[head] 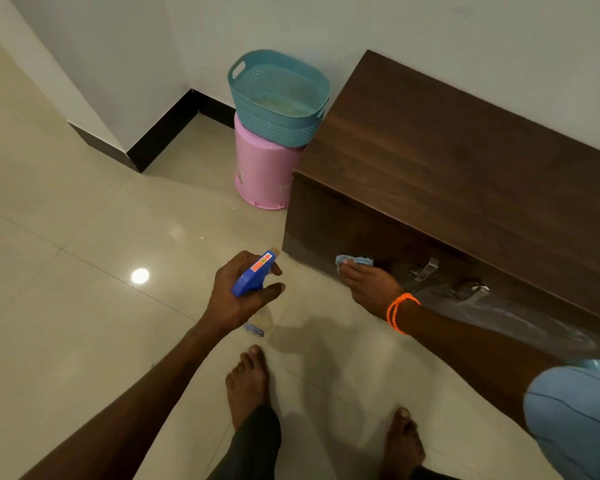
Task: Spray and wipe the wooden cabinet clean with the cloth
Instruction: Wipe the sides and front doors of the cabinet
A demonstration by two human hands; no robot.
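Bare feet [248, 382] stand on the glossy tiled floor [84, 220]; above them the left hand [238, 292] grips a blue-headed spray bottle [253, 273], fingers curled round its neck; the right hand [369, 284] (orange thread bands at the wrist) presses a pale blue cloth [354, 260] flat against the lower front of the wooden cabinet [447, 161], near its metal handles [426, 270]; beyond, beside the cabinet's end, a teal basket [278, 98] sits atop an upturned pink bucket [262, 171] against the wall.
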